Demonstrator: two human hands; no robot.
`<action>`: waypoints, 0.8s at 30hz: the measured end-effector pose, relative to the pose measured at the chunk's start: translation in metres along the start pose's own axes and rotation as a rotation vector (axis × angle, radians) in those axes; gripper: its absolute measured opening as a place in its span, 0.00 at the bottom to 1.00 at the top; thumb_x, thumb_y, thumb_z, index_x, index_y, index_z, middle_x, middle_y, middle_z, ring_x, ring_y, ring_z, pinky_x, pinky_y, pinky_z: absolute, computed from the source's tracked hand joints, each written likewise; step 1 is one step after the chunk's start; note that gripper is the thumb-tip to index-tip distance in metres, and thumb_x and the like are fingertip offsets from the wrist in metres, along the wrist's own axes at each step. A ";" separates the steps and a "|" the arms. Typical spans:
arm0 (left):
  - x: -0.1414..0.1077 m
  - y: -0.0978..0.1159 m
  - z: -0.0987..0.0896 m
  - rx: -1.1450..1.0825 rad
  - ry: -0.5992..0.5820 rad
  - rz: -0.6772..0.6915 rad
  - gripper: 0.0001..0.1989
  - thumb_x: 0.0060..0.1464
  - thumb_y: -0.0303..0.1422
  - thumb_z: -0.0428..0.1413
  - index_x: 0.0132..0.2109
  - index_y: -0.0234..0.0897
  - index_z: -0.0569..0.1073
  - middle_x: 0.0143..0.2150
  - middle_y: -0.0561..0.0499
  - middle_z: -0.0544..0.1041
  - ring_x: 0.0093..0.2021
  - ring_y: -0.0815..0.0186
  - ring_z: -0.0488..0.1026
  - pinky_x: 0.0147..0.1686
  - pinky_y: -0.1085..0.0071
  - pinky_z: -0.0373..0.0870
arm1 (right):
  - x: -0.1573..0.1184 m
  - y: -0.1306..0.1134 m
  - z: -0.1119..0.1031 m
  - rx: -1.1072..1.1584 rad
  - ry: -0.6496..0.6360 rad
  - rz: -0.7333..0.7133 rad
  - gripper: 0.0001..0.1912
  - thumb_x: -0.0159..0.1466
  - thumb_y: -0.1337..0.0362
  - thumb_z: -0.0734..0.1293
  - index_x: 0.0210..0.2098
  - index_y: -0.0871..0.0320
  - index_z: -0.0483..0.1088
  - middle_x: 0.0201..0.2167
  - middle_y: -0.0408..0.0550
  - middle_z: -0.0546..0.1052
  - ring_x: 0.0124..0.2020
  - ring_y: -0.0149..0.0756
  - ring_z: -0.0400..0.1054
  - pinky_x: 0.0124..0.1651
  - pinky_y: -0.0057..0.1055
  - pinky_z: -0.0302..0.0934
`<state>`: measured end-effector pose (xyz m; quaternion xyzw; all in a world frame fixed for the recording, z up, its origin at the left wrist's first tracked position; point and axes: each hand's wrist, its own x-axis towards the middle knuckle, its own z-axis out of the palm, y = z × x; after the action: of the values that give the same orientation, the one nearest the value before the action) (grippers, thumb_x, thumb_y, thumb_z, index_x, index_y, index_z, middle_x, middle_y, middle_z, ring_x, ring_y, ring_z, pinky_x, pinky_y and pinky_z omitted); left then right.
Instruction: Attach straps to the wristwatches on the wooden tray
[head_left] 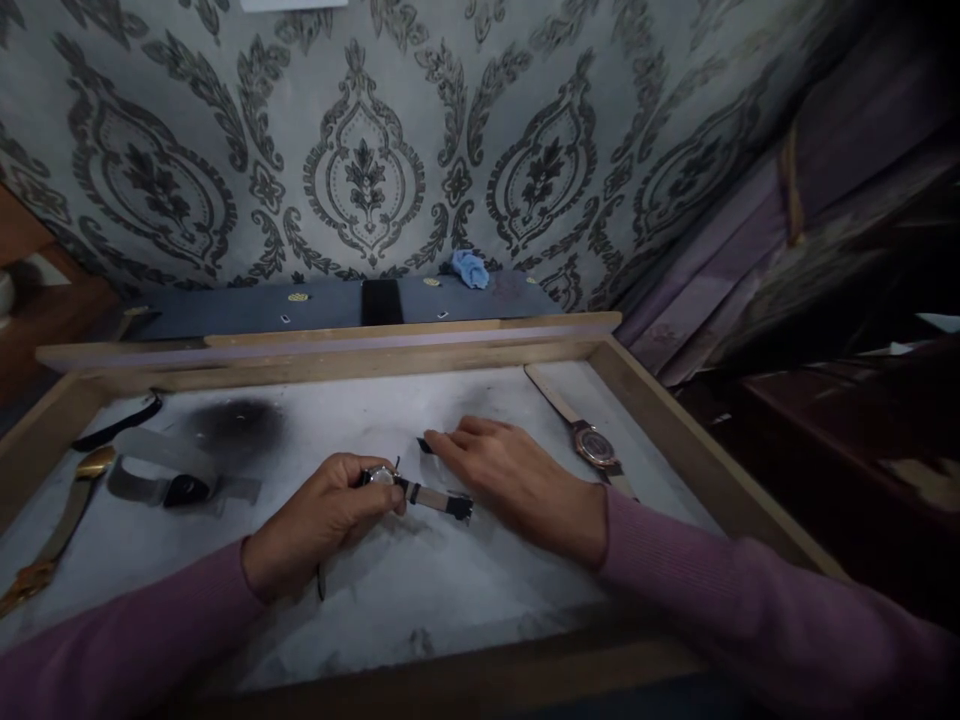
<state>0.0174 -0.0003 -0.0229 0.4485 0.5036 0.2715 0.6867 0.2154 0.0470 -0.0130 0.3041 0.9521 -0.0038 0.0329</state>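
Note:
My left hand (330, 508) pinches a small wristwatch (382, 475) by its case, near the middle of a shallow wooden tray. The watch's strap (439, 498) points right, worn and dark at its end. To the right of it, my right hand (502, 470) has its fingertips closed on a small dark piece (424, 444) just above the tray's pale floor. What that piece is cannot be made out. The two hands are apart.
At the tray's right lies a watch with a brown strap (595, 446). On the left are a gold watch (64, 520), a mesh-band watch (184, 489) and a black strap (120, 424). Behind the tray's rim (337, 350) rest a dark phone (382, 302) and a blue cloth (470, 269).

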 end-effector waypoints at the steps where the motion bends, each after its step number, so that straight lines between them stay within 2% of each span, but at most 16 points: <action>1: 0.000 0.000 0.000 -0.002 -0.004 0.004 0.10 0.49 0.35 0.55 0.25 0.36 0.67 0.13 0.64 0.51 0.16 0.76 0.41 0.15 0.76 0.37 | 0.000 -0.001 0.000 -0.041 -0.013 -0.013 0.19 0.57 0.83 0.61 0.47 0.68 0.65 0.31 0.52 0.76 0.33 0.40 0.66 0.33 0.32 0.57; 6: 0.000 0.000 0.000 -0.002 -0.019 0.005 0.09 0.49 0.35 0.56 0.25 0.36 0.67 0.13 0.64 0.51 0.16 0.76 0.42 0.15 0.77 0.39 | 0.002 -0.002 0.002 -0.172 0.008 -0.039 0.20 0.60 0.81 0.60 0.52 0.72 0.61 0.30 0.55 0.76 0.32 0.41 0.66 0.32 0.35 0.55; 9: -0.001 0.000 0.000 -0.003 -0.018 0.012 0.08 0.49 0.33 0.55 0.25 0.36 0.68 0.13 0.64 0.52 0.16 0.75 0.42 0.16 0.76 0.39 | 0.001 -0.001 -0.002 -0.126 0.017 -0.033 0.15 0.62 0.79 0.59 0.48 0.69 0.64 0.29 0.52 0.75 0.31 0.40 0.66 0.33 0.34 0.55; 12: -0.001 0.001 0.001 0.013 -0.017 0.009 0.08 0.48 0.33 0.55 0.25 0.36 0.68 0.13 0.64 0.52 0.15 0.76 0.42 0.16 0.76 0.39 | -0.001 0.000 -0.011 -0.037 -0.027 -0.028 0.11 0.62 0.79 0.59 0.41 0.63 0.66 0.28 0.49 0.75 0.30 0.38 0.66 0.33 0.32 0.54; 16: 0.000 0.003 0.002 0.053 -0.019 0.009 0.08 0.47 0.34 0.56 0.25 0.36 0.69 0.14 0.64 0.52 0.15 0.76 0.43 0.16 0.75 0.39 | 0.001 0.001 -0.020 -0.022 -0.062 -0.008 0.13 0.59 0.81 0.58 0.39 0.61 0.66 0.27 0.49 0.74 0.27 0.36 0.65 0.30 0.31 0.50; 20: 0.000 0.002 0.001 0.057 -0.036 0.013 0.08 0.47 0.35 0.56 0.25 0.36 0.69 0.13 0.64 0.52 0.16 0.75 0.42 0.16 0.75 0.38 | 0.008 0.002 -0.018 -0.086 -0.071 -0.054 0.14 0.59 0.81 0.60 0.41 0.62 0.65 0.25 0.48 0.73 0.25 0.36 0.65 0.27 0.32 0.48; 24: 0.000 0.001 -0.001 0.052 -0.050 0.032 0.09 0.48 0.35 0.56 0.25 0.36 0.69 0.14 0.64 0.51 0.16 0.75 0.42 0.16 0.75 0.39 | 0.012 0.003 -0.009 -0.161 -0.054 -0.090 0.09 0.62 0.79 0.60 0.39 0.63 0.66 0.27 0.50 0.74 0.28 0.39 0.66 0.28 0.33 0.50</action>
<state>0.0165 -0.0001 -0.0223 0.4808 0.4858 0.2580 0.6828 0.2068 0.0572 -0.0045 0.2570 0.9608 0.0632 0.0830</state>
